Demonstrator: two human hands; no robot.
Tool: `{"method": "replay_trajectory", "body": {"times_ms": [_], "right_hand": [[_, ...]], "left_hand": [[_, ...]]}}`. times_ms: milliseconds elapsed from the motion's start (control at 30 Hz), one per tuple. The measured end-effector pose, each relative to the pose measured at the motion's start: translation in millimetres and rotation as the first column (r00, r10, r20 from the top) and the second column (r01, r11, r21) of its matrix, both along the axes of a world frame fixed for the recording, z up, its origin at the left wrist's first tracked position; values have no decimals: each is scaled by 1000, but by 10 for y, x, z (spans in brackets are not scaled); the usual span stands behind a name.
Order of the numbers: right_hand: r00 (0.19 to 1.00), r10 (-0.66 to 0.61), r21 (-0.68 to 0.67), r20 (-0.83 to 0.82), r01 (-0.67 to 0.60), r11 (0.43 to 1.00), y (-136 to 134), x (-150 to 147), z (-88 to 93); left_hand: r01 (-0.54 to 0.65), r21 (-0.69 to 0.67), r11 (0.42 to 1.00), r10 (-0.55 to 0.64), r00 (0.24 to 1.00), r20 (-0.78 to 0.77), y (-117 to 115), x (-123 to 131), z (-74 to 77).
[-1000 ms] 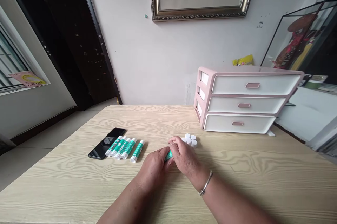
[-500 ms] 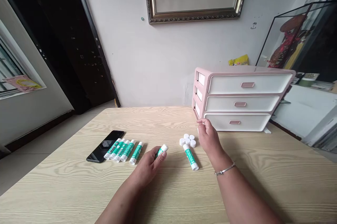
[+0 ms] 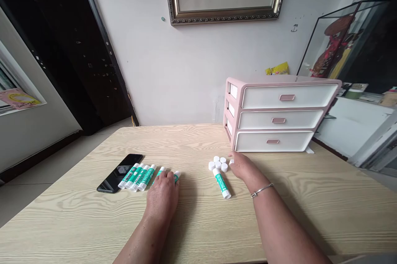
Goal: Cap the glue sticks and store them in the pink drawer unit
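Well, the two hands are well apart on the wooden table (image 3: 77, 222). The left hand (image 3: 161, 198) lies palm down over the right end of a row of green-and-white glue sticks (image 3: 139, 177), with its fingers (image 3: 166, 177) across two of them; whether it grips either one, I cannot tell. Four more sticks in that row show clearly, making six, and a black phone (image 3: 119, 173) lies just beside them. A seventh glue stick (image 3: 221, 183) lies alone between the hands. The right hand (image 3: 243, 166) rests near it, fingertips at one of six visible white caps (image 3: 231, 162), while the other five caps (image 3: 217, 164) stand clustered beside it. Behind them stands a pink-and-white unit of three drawers (image 3: 276, 119).
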State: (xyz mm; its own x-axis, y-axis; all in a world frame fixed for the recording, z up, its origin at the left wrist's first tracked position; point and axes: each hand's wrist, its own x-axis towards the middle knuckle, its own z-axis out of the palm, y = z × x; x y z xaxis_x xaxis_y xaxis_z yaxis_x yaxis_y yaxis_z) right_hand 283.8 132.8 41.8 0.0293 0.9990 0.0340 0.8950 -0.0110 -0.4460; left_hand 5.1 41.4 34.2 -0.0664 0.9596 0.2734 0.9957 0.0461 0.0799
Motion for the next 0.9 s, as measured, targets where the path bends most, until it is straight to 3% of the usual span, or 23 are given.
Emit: {"method": "replay_trajectory", "body": {"times_ms": [233,433,567,700,900], "right_hand": [[996,73,-4,-42,-73,997,50,-70,-86],[999,-22,131,-25,25,991,-166,-153,229],[995,93,38,47,-95,995,-328,-270,370],[968,212,-57,133,-206,977,-363,-319,294],[960,227,-53,165,-221,974,-323,-268,144]], "left_hand": [[-54,55,997,56,998,-29,11,-45,22],[-134,42,990,134,991,-1,29,-123,68],[-176,26,984,176,984,1,51,-168,98],[-204,27,979,205,979,-9,84,-246,83],[-220,43,975,220,975,5,156,-369,-86]]}}
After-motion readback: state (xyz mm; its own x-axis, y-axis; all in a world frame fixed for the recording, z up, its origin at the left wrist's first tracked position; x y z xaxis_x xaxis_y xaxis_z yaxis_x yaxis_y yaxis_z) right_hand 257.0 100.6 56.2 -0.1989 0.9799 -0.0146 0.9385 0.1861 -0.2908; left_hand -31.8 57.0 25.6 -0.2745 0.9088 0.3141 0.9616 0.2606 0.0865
